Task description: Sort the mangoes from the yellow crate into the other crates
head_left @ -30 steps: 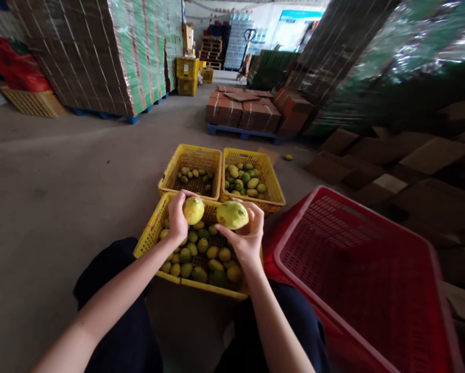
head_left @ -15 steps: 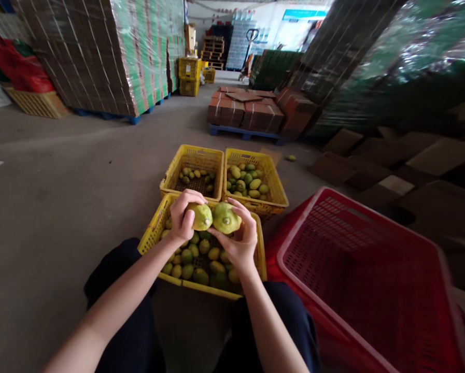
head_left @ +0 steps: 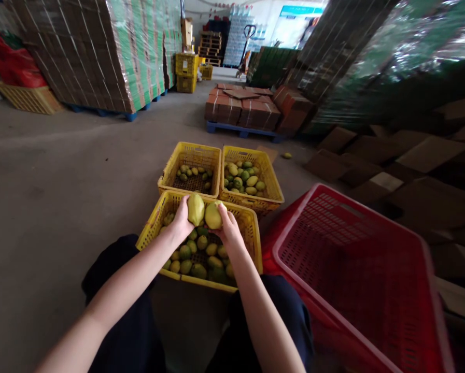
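Note:
Both my hands are raised over the near yellow crate (head_left: 149,239), where several green and yellow lemons (head_left: 185,252) lie. My left hand (head_left: 182,220) is closed around a yellow-green lemon (head_left: 196,209) that stands lengthwise in its grip. Close beside it, my right hand (head_left: 229,224) grips a second, paler lemon (head_left: 213,215), with the thumb over its upper side. The two held lemons are side by side, almost touching. My fingers under the fruit are mostly hidden.
Behind stand a left yellow crate (head_left: 165,176) with some small lemons and a right yellow crate (head_left: 276,186) holding more. A large red crate (head_left: 294,274) is at my right. Flattened cardboard (head_left: 391,155) lies beyond it; stacked cartons (head_left: 242,109) rest on a blue pallet.
Both hands have turned over, from gripping the lemons from above with their tips toward me to holding them from below and the sides. The lemons are tilted differently now.

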Demonstrator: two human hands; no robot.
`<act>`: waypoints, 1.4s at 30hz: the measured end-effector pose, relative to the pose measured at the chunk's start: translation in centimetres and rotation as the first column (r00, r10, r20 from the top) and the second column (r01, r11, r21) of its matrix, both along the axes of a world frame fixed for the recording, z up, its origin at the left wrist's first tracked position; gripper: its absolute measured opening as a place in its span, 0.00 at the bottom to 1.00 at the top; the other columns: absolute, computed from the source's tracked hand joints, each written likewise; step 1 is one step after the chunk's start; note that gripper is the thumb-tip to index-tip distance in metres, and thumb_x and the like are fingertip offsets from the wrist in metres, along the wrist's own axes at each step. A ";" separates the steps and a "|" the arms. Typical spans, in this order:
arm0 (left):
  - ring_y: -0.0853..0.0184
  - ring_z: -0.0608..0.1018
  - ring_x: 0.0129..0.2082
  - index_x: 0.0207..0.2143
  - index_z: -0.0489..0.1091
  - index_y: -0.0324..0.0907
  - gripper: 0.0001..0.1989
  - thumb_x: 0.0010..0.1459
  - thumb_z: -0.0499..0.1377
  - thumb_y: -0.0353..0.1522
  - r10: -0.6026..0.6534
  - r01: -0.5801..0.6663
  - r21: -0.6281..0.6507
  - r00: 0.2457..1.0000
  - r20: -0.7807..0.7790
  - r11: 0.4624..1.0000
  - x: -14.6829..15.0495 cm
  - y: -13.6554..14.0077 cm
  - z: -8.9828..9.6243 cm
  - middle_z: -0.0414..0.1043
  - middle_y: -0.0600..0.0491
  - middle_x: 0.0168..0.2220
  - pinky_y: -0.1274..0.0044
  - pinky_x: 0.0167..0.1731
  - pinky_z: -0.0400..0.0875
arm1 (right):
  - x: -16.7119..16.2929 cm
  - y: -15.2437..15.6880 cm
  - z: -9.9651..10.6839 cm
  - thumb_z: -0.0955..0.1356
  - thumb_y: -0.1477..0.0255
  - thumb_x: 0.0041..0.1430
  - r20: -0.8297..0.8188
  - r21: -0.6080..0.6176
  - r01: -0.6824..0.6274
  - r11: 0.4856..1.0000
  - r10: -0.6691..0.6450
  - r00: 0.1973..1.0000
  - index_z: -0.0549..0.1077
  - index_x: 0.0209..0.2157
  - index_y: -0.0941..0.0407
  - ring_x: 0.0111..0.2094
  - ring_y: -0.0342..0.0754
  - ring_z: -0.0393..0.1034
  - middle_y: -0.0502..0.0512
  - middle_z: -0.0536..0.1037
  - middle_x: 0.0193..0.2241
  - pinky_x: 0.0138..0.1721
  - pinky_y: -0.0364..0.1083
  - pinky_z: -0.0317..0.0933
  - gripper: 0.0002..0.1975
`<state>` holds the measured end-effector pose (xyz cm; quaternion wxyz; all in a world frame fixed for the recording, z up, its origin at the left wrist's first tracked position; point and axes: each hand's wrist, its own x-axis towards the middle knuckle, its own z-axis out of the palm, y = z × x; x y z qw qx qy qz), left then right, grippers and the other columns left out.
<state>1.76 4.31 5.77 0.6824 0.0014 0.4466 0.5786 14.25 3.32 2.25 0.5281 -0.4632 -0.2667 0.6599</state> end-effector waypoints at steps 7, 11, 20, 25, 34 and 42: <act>0.64 0.80 0.36 0.34 0.73 0.41 0.10 0.58 0.59 0.39 0.025 -0.025 0.120 1.000 0.002 0.992 -0.6 -0.5 1.3 0.77 0.51 0.30 0.75 0.37 0.77 | -0.3 -0.1 1.1 0.75 0.64 0.46 -0.212 0.067 -0.087 0.994 0.099 0.972 0.73 0.35 0.55 0.27 0.42 0.73 0.46 0.79 0.29 0.25 0.39 0.66 0.15; 0.67 0.79 0.30 0.32 0.73 0.40 0.13 0.63 0.53 0.36 0.007 -0.030 0.209 0.994 0.111 0.977 -1.0 -0.3 1.7 0.76 0.51 0.28 0.76 0.33 0.78 | 0.3 -0.5 2.5 0.72 0.68 0.49 -0.292 0.214 -0.126 0.969 0.187 0.938 0.75 0.38 0.55 0.35 0.43 0.74 0.48 0.81 0.34 0.33 0.40 0.67 0.12; 0.71 0.77 0.25 0.34 0.74 0.39 0.09 0.59 0.59 0.36 -0.057 0.016 0.237 0.984 0.171 0.971 -1.2 -1.2 2.7 0.76 0.53 0.28 0.78 0.30 0.77 | 0.2 -0.5 2.0 0.70 0.59 0.51 -0.344 0.088 -0.023 0.996 0.053 0.938 0.75 0.35 0.55 0.30 0.50 0.76 0.51 0.80 0.28 0.26 0.47 0.70 0.14; 0.67 0.80 0.30 0.42 0.75 0.39 0.17 0.62 0.54 0.41 -0.230 0.162 0.311 0.953 0.198 0.937 -1.1 -1.5 2.4 0.79 0.49 0.35 0.78 0.28 0.76 | 0.5 -0.6 2.2 0.68 0.54 0.51 -0.382 0.083 0.042 0.996 -0.007 0.924 0.75 0.32 0.55 0.28 0.51 0.77 0.51 0.79 0.24 0.29 0.50 0.73 0.17; 0.61 0.79 0.45 0.48 0.73 0.45 0.16 0.62 0.50 0.35 -0.092 -0.005 0.390 0.969 0.229 0.921 0.7 -0.7 1.4 0.78 0.51 0.46 0.71 0.41 0.76 | 0.7 0.2 2.3 0.68 0.61 0.51 -0.559 0.085 0.141 0.986 -0.070 0.826 0.77 0.33 0.56 0.32 0.47 0.77 0.51 0.82 0.30 0.39 0.48 0.73 0.14; 0.60 0.79 0.45 0.49 0.73 0.45 0.19 0.59 0.51 0.37 -0.126 -0.022 0.409 0.935 0.332 0.912 2.4 -0.2 -0.4 0.78 0.51 0.46 0.69 0.44 0.75 | 0.7 0.3 1.8 0.67 0.59 0.53 -0.624 0.115 0.201 0.973 -0.087 0.777 0.75 0.37 0.54 0.34 0.45 0.76 0.50 0.82 0.35 0.40 0.45 0.72 0.15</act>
